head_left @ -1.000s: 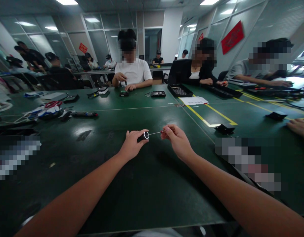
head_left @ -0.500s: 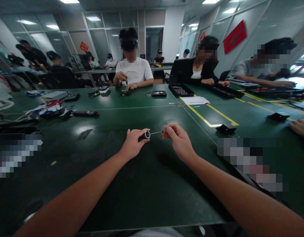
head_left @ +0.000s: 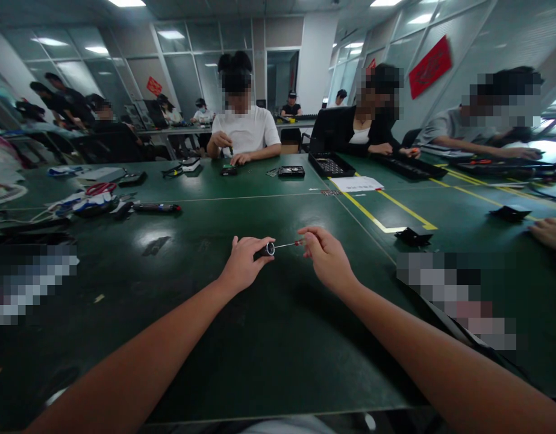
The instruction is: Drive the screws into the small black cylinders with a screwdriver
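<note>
- While raised over the green table (head_left: 278,337), lies well in from the near edge, with green surface showing between and below left hand (head_left: 244,263) and right hand (head_left: 328,256).
- Has dark pen-like tool (head_left: 156,208) well apart to the left, yellow tape (head_left: 363,211) beyond the right hand, black folded piece (head_left: 413,237) farther right.
- Turns the ringed end of the black cylinder (head_left: 263,251) rightward and partly toward the viewer.
- Runs the thin-shafted screwdriver (head_left: 297,243) nearly level, left to right, shaft toward the ring, red handle toward the right hand; tip contact too small to tell.
- Clasps the cylinder in left fingers, thumb on the near side.
- Curls right fingers narrowly at the handle's end; cannot tell whether pinching or merely touching.
</note>
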### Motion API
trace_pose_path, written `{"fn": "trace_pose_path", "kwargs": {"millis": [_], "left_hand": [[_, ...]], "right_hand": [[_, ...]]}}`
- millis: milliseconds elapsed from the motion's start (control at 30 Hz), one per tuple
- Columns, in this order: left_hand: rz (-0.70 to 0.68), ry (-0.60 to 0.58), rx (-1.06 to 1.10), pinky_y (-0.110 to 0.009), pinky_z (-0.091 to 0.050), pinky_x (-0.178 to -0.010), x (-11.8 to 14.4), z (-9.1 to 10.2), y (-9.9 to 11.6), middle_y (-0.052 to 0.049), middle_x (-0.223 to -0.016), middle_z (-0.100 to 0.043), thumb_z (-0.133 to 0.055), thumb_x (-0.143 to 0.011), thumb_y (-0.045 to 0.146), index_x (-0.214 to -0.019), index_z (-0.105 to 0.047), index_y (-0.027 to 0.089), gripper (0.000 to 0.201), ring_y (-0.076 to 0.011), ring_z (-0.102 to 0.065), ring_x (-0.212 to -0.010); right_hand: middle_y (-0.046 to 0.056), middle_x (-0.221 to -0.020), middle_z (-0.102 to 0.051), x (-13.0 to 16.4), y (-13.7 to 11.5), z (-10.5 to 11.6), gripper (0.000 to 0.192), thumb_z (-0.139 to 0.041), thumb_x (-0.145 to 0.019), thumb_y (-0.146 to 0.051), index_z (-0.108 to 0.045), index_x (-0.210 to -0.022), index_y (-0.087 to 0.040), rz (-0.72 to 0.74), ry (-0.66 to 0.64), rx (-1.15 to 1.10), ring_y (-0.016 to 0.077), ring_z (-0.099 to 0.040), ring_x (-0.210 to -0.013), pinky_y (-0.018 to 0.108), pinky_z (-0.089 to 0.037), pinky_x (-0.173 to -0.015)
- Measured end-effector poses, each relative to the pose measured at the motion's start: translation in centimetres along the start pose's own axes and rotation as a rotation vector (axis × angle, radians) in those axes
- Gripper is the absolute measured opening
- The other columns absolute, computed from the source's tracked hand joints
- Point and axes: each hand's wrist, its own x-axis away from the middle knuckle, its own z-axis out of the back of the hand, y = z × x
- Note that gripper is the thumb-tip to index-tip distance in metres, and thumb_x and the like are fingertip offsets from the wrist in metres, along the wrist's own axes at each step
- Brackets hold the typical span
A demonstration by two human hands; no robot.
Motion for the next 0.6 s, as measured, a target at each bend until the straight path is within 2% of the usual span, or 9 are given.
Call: {"fn": "trace_pose_path", "kwargs": {"millis": [133,300,467,600], "left_hand": [[0.009,0.021,-0.003,-0.068,-0.014,-0.119,-0.02,0.13,-0.04,-0.002,-0.123,-0.067,-0.067,-0.092,0.026,-0.129,-0.062,0.033,0.038,-0.0263,-0.054,-0.122],[-0.009,0.019,-0.014,-0.069,-0.014,-0.119,0.0,-0.01,-0.14,-0.002,-0.121,-0.068,-0.068,-0.092,0.027,-0.128,-0.063,0.034,0.037,-0.0264,-0.055,-0.12],[-0.012,0.003,-0.022,-0.069,-0.013,-0.119,0.09,-0.11,-0.16,-0.002,-0.121,-0.068,-0.066,-0.092,0.026,-0.126,-0.064,0.035,0.035,-0.0266,-0.055,-0.121],[-0.012,0.0,-0.022,-0.069,-0.012,-0.119,0.11,-0.14,-0.27,-0.002,-0.122,-0.067,-0.065,-0.093,0.027,-0.127,-0.064,0.035,0.035,-0.0268,-0.054,-0.122]], "right_hand": [[0.001,-0.078,-0.062,0.21,0.03,0.12,0.029,-0.045,-0.096,-0.036,-0.065,-0.112,-0.022,0.0,-0.077,-0.019,0.0185,-0.06,-0.073,0.033,-0.046,-0.067],[-0.001,-0.063,-0.054,-0.08,0.0,0.24,0.043,-0.037,-0.1,-0.049,-0.069,-0.106,-0.021,-0.029,-0.064,0.15,0.0187,-0.055,-0.06,0.034,-0.041,-0.06],[0.0,-0.082,-0.062,-0.09,0.1,0.33,0.035,-0.044,-0.096,-0.037,-0.056,-0.126,-0.023,-0.023,-0.12,0.087,0.0185,-0.059,-0.069,0.033,-0.044,-0.064],[-0.001,-0.07,-0.055,0.06,-0.21,0.33,0.034,-0.039,-0.099,-0.043,-0.062,-0.111,-0.023,-0.023,-0.136,0.065,0.0187,-0.057,-0.068,0.033,-0.043,-0.064]]}}
